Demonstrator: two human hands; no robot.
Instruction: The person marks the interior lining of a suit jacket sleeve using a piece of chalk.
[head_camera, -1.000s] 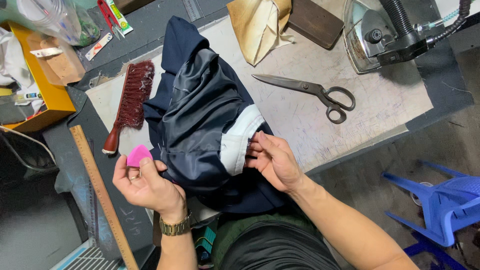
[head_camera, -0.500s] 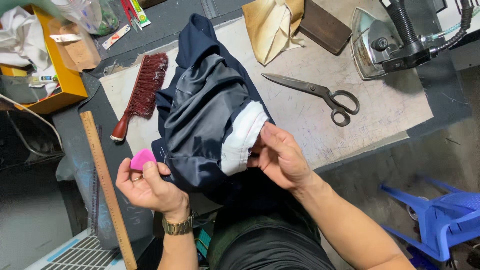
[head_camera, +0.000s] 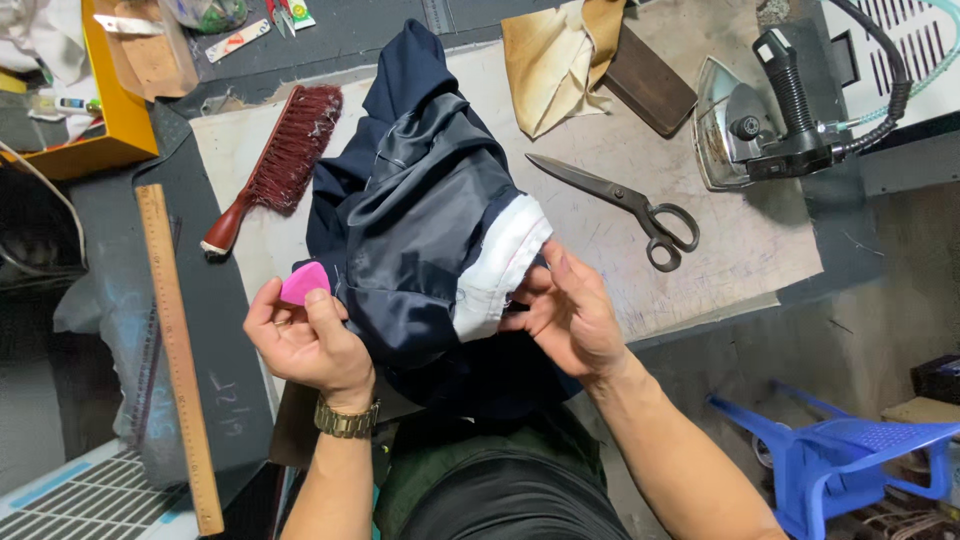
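A dark navy garment (head_camera: 420, 210) with shiny lining lies bunched on the work table (head_camera: 740, 250), its near part pulled toward me. My left hand (head_camera: 305, 345) pinches a pink piece of tailor's chalk (head_camera: 304, 281) between thumb and fingers while pressing against the garment's left edge. My right hand (head_camera: 570, 310) grips the garment at its white inner band (head_camera: 500, 265), fingers curled into the fabric. A watch sits on my left wrist.
A red-bristled brush (head_camera: 275, 170) lies left of the garment, a wooden ruler (head_camera: 180, 350) further left. Black scissors (head_camera: 625, 205) and a steam iron (head_camera: 750, 125) rest at right. A tan cloth (head_camera: 560, 60) lies at the back, an orange box (head_camera: 105, 110) at far left, a blue plastic chair (head_camera: 850, 450) at lower right.
Both hands and the garment stay in nearly the same hold; my right-hand fingers have shifted slightly on the white band. My head view moved a little.
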